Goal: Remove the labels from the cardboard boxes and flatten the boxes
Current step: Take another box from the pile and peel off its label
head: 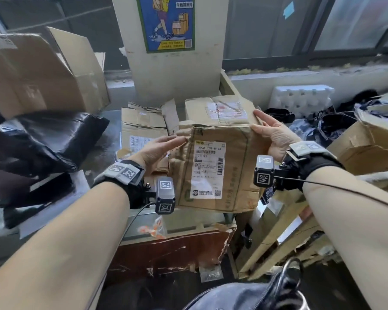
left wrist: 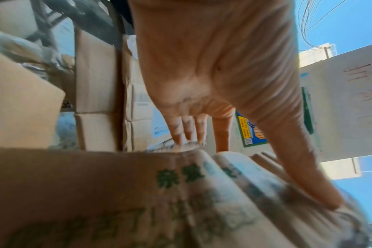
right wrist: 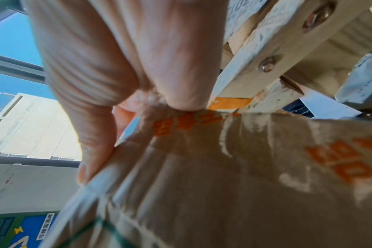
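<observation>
Head view: I hold the crumpled brown cardboard box (head: 220,166) mid-air, its white shipping label (head: 207,170) facing me for peeling; left hand (head: 157,151) flat against one side, right hand (head: 272,135) gripping the other.

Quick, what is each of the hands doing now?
Left hand: open, straight fingers against the cardboard box.
Right hand: holds the box's upper right corner.

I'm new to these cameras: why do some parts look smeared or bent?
Head view: the wide lens bows the edges, and the brown cardboard box at upper left is smeared. Left wrist view: the crumpled box with green print is close and blurred. Right wrist view: soft too, with bright sky.
</observation>
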`<state>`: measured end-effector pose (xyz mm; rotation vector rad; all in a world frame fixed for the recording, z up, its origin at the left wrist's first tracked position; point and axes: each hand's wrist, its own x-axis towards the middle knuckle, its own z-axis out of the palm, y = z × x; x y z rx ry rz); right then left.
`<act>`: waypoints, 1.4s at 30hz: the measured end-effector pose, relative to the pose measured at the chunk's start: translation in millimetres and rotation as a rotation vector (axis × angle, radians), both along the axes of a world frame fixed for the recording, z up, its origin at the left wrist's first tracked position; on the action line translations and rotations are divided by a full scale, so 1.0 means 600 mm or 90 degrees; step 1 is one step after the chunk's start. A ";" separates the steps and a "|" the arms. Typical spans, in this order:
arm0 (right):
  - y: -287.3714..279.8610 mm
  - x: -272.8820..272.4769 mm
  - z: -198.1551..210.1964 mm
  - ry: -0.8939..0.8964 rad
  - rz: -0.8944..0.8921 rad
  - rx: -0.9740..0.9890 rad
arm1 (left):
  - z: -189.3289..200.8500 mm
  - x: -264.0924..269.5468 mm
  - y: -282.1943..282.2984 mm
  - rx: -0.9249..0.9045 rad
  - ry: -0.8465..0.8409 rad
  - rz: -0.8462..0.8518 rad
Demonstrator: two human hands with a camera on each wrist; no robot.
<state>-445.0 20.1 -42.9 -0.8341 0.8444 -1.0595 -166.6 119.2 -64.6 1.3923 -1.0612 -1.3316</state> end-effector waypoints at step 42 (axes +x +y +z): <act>-0.013 0.091 -0.090 0.895 0.009 -0.148 | -0.086 -0.011 0.019 0.282 -0.548 0.123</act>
